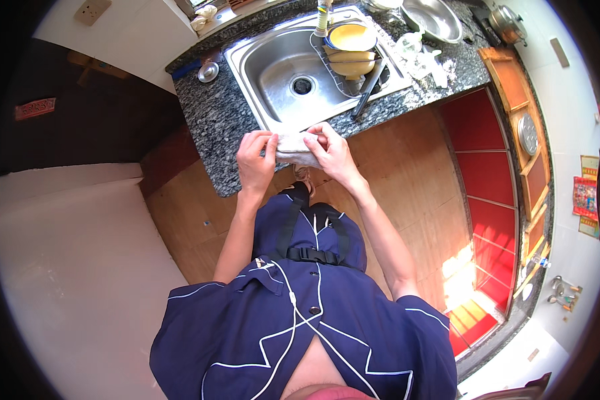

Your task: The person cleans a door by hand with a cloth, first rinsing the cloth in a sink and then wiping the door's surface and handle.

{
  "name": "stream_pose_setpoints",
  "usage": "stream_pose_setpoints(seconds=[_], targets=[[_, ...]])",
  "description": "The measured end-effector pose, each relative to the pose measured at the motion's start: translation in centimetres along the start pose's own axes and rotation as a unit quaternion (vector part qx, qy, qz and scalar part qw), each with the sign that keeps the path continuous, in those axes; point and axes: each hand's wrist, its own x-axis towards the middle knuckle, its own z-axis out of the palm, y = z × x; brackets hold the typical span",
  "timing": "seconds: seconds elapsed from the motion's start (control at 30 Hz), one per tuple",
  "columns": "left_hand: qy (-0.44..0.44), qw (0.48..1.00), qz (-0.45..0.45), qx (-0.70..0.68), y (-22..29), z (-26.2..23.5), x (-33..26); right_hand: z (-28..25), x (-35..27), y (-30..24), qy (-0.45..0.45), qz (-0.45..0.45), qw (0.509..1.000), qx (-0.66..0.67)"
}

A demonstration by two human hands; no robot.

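Folded whitish cloth [293,147] gripped at its left end by left hand [255,159], right end by right hand [335,157]; held by granite countertop's [210,113] front edge, near stainless-steel sink [263,70].

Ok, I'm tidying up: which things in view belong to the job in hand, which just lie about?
Job in hand:
pale cloth, held by left hand and right hand

Apparently just lying about:
yellow bowls
metal basin
round metal piece
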Motion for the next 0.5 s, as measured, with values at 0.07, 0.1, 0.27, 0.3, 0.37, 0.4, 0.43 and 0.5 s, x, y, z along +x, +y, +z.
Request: stream_pose_setpoints(seconds=[0.07, 0.1, 0.27, 0.3, 0.37, 0.4, 0.43, 0.5], targets=[[0.023, 0.996, -0.065, -0.051, -1.4, 1.1, 1.2, -0.1, 2.1, 0.5, -0.020, 0.025, 0.999, -0.005], [0.035, 0.992, -0.103, -0.065, -1.9, 1.8, 1.8, 0.3, 3.1, 1.7, -0.003, 0.002, 0.999, 0.037], [-0.018, 0.976, -0.191, -0.103, -3.4, 3.3, 5.1, -0.7, 7.5, 1.7, -0.035, -0.040, 0.994, -0.094], [-0.033, 0.973, -0.209, -0.095, -3.0, 3.3, 6.1, -1.4, 8.2, -0.1, -0.053, -0.110, 0.978, -0.170], [-0.027, 0.971, -0.216, -0.101, -4.1, 3.4, 7.1, -1.7, 9.8, -7.0, -0.021, -0.227, 0.954, -0.194], [-0.016, 0.970, -0.221, -0.100, -4.5, 3.7, 7.6, -1.8, 9.9, -10.8, -0.055, -0.205, 0.973, -0.093], [0.005, 0.972, -0.215, -0.093, -4.8, 3.8, 8.0, -2.4, 9.7, -13.2, -0.120, -0.194, 0.973, 0.041], [0.011, 0.967, -0.241, -0.085, -4.0, 3.8, 9.3, -3.7, 8.5, -20.4, -0.204, -0.208, 0.930, 0.225]])
